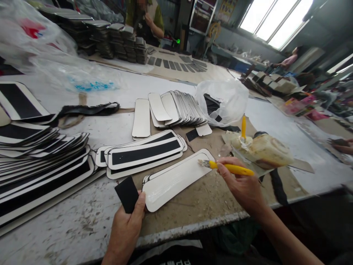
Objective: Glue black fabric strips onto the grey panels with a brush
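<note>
My left hand (128,221) is closed on a small black piece (127,194), its fingertips at the near left end of a long white panel (176,180). The fingers of my right hand (239,180) pinch a yellow-handled brush (233,168), whose bristles touch the panel's far right end. Wet-looking streaks shine on the panel's left part. More panels lie under it. Just behind are white panels with black strips (146,151), stacked and overlapping. A fanned row of plain white panels (184,108) stands farther back.
At the left rises a large stack of black-and-white panels (41,176). To the right, a stained glue container (270,151) lies near a second yellow brush (243,127). A plastic bag (228,99) sits behind. Across the table stands a person (145,22) beside dark stacks (110,38).
</note>
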Demonstrator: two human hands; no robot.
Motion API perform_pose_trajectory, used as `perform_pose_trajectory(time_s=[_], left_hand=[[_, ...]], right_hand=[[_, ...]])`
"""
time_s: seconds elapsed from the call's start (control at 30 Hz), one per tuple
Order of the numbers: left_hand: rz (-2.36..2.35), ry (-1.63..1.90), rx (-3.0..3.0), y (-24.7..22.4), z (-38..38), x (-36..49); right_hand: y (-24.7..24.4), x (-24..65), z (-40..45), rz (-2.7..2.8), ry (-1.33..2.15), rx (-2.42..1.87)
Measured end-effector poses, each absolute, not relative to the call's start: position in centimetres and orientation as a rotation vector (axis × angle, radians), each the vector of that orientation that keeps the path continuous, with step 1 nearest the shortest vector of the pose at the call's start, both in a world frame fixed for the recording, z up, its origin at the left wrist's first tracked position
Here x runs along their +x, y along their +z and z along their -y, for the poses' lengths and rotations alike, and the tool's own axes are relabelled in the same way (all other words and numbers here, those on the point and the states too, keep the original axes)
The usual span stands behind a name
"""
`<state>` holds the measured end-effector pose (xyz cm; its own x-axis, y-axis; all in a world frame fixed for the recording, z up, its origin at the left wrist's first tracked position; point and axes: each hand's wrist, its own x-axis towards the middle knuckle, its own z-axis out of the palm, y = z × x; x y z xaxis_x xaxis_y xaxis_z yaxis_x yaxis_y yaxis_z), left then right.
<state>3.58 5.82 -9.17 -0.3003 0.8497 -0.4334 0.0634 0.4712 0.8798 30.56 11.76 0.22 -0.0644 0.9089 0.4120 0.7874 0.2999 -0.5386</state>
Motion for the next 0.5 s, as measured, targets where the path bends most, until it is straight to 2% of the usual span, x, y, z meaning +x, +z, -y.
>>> perform_pose_trajectory(time_s=[0.1, 0.2, 0.3, 0.5], left_hand=[[-1.684, 0.968, 0.802, -8.8, -5.8, 3.6], [-1.709, 0.972, 0.822, -8.2, -6.0, 3.7], [-1.742, 0.97, 0.815, -7.9, -6.3, 3.8], [-1.726, 1.038, 0.874, -7.4, -6.0, 3.2]], right_hand=[[-0.7, 30.6, -12.3, 1.893, 0.292, -1.496], [-1.0, 31.4, -12.7, 1.889, 0.17, -1.507], [0.0, 32.1, -12.3, 1.878, 0.102, -1.523], [2.1, 32.1, -10.9, 1.682, 0.203, -1.588]])
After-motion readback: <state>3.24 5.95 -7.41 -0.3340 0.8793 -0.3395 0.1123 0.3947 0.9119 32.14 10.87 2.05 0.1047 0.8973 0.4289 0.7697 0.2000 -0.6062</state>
